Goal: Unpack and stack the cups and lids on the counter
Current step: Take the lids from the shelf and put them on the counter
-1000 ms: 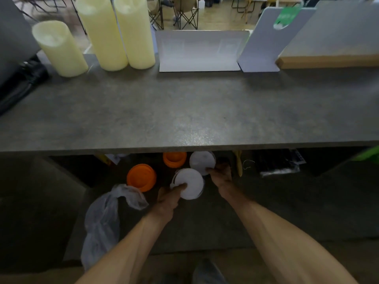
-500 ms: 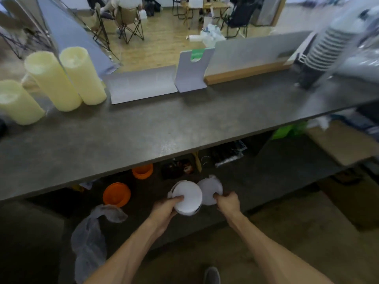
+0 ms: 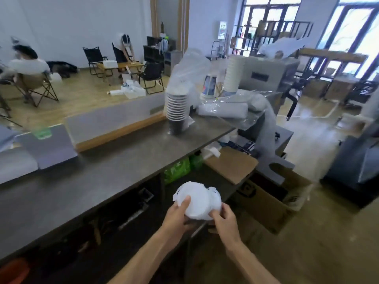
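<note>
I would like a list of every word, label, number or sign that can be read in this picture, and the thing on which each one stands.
None can be read.
Printed cup on the counter: blue and red design, blurred.
Grey machine: dark nameplate, too small.
Cardboard box on the floor: black print, blurred.
Standing sign by the far wall: too small.
Green bags under the counter: white marks, blurred.
Wrapped lids in both hands: no text visible.

Two bare forearms, no sleeves, no jewellery
</note>
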`<state>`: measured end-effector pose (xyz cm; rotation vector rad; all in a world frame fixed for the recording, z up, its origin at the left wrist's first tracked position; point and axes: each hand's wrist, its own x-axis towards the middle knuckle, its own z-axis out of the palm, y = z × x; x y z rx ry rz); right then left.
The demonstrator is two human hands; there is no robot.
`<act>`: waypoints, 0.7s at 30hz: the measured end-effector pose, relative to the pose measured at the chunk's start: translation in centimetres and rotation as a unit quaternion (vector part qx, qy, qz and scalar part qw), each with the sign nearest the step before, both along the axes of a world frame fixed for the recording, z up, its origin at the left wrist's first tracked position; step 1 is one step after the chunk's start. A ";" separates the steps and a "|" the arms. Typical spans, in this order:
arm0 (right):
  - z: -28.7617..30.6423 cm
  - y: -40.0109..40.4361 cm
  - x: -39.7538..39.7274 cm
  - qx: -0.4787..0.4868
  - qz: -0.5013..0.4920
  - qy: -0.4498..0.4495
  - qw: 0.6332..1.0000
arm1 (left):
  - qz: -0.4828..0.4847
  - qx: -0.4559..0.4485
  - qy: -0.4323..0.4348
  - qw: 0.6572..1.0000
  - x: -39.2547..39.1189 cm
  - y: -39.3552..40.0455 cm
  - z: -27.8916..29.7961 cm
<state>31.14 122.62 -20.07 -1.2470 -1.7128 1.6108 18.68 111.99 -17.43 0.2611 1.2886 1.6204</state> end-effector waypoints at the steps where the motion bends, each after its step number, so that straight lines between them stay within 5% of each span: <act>1: 1.0 2.8 0.9 0.008 0.005 0.014 1.000 | -0.002 0.010 0.020 1.000 0.9 3.0 1.0; 11: 9.1 21.8 -1.2 0.033 0.076 0.071 0.994 | 0.108 0.062 0.108 0.986 1.3 21.3 7.2; 17: 10.9 27.8 -11.0 0.053 0.192 0.016 0.980 | 0.305 -0.025 0.150 0.940 -5.1 27.3 5.6; 21: 10.2 31.3 -16.2 0.080 0.238 -0.020 0.968 | 0.340 -0.076 0.200 0.916 -8.4 29.7 4.6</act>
